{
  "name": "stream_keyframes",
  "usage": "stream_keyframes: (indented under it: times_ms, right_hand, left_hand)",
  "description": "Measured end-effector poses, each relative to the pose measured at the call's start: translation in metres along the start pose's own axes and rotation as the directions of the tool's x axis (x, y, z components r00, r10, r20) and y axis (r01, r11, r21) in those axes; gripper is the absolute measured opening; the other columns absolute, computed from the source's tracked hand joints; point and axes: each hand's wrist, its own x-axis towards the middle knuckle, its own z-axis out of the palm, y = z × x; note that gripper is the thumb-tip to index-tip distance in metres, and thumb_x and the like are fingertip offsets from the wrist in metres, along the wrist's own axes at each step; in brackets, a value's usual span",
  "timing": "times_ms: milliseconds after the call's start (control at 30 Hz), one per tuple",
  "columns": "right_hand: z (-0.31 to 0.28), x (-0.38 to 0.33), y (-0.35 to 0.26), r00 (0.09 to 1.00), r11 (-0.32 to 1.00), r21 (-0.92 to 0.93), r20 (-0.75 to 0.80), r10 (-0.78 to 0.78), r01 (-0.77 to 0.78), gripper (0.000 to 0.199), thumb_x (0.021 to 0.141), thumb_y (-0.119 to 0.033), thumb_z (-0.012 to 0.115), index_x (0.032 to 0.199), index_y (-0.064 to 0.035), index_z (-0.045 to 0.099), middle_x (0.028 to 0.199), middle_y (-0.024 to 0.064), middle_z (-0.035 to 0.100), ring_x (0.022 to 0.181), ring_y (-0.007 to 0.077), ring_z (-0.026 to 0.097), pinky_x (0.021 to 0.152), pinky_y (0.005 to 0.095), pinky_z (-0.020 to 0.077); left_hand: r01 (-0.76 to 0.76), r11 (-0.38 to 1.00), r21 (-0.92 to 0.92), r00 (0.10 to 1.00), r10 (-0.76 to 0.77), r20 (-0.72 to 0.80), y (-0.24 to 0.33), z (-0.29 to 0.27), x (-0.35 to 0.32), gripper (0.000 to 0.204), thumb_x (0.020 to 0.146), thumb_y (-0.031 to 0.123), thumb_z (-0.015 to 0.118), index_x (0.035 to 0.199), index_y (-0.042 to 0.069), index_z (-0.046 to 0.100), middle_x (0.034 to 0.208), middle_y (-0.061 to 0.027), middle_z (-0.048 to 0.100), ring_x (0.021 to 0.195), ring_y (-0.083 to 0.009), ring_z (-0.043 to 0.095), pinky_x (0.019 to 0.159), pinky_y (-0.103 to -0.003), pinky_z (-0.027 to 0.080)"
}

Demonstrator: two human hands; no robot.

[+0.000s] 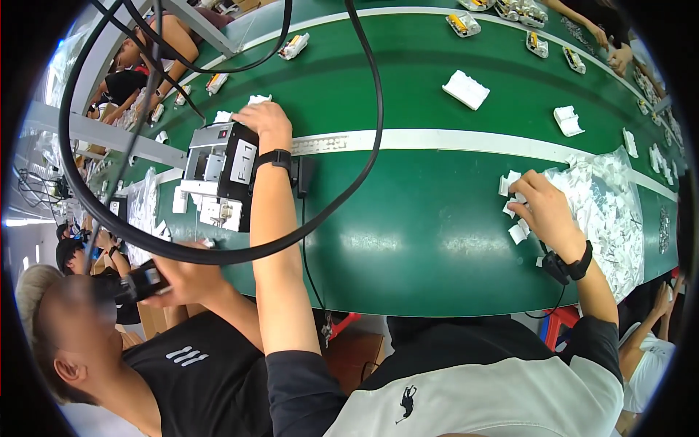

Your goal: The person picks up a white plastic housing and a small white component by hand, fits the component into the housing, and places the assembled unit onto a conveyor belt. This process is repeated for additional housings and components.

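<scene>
My left hand (266, 119) reaches over the far side of a small black and grey bench machine (231, 166). Its fingers stretch leftward, partly hidden, beside a white plastic part (260, 99) on the green belt. At the right of the table, my right hand (545, 207) has its fingers curled onto a small white plastic piece (512, 207). More white pieces (519, 232) lie around those fingertips. A clear bag (603, 218) full of white parts is next to that hand. Both wrists wear black bands.
A thick black cable loop (379, 109) hangs across the view. Along the green conveyor (378, 65) lie white shells (466, 89) and assemblies with yellow parts (464, 25). A co-worker (196, 349) sits close at left, holding a black device (138, 282); other people work farther off.
</scene>
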Motion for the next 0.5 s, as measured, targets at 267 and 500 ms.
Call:
stream_keyframes:
  times_ms: [267, 500]
  right_hand:
    - [-0.002, -0.005, 0.012, 0.995, 0.994, 0.1, 0.086, 0.042, -0.051, 0.02, 0.09, -0.01, 0.073, 0.108, -0.0063, 0.064, 0.101, 0.0124, 0.062, 0.095, 0.0349, 0.065, 0.078, 0.0425, 0.0536]
    - [0.006, 0.021, 0.026, 0.992, 0.994, 0.064, -0.087, 0.095, -0.09, 0.026, 0.09, -0.012, 0.074, 0.115, -0.0081, 0.065, 0.109, 0.0104, 0.062, 0.094, 0.0338, 0.064, 0.083, 0.0409, 0.0553]
  left_hand:
    - [-0.151, 0.964, -0.219, 0.989, 0.148, -0.032, -0.004, -0.003, -0.02, 0.023, 0.099, 0.023, 0.056, 0.102, 0.016, 0.078, 0.104, -0.0118, 0.075, 0.097, -0.0338, 0.074, 0.084, -0.056, 0.052]
    - [-0.419, 0.649, -0.635, 0.908, 0.308, -0.285, 0.024, -0.107, -0.124, 0.019, 0.097, 0.024, 0.063, 0.103, 0.009, 0.073, 0.104, -0.0133, 0.071, 0.098, -0.0355, 0.068, 0.09, -0.052, 0.05]
